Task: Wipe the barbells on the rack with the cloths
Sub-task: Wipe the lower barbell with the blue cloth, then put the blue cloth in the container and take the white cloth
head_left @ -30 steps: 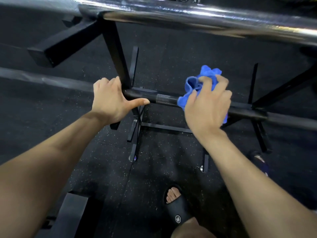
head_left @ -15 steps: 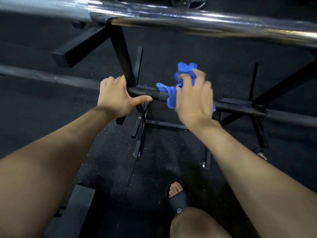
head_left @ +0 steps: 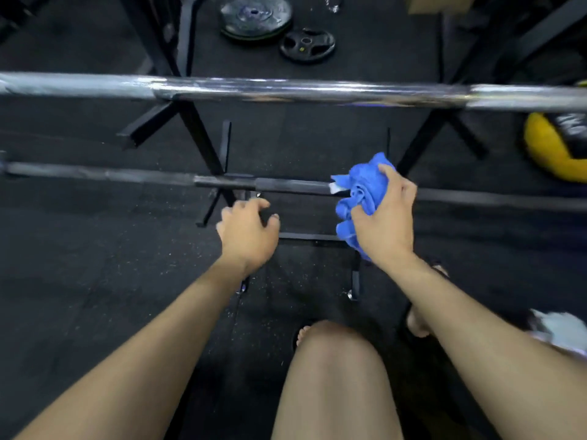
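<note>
Barbells, two in number, lie across the black rack (head_left: pixel 203 144): a dark barbell (head_left: pixel 286 186) on the lower, nearer level and a chrome barbell (head_left: pixel 286 90) above and behind it. One blue cloth (head_left: pixel 362 192) is bunched on the dark bar, gripped by the right hand (head_left: pixel 386 217) with fingers curled round it. The left hand (head_left: pixel 247 231) hangs just below the dark bar, fingers loosely bent, holding nothing; whether it touches the frame I cannot tell. On the floor (head_left: pixel 79 249) behind lie a stack of weight plates (head_left: pixel 255 17) and one single black plate (head_left: pixel 307 45); a yellow ball (head_left: pixel 549 147) sits at right.
</note>
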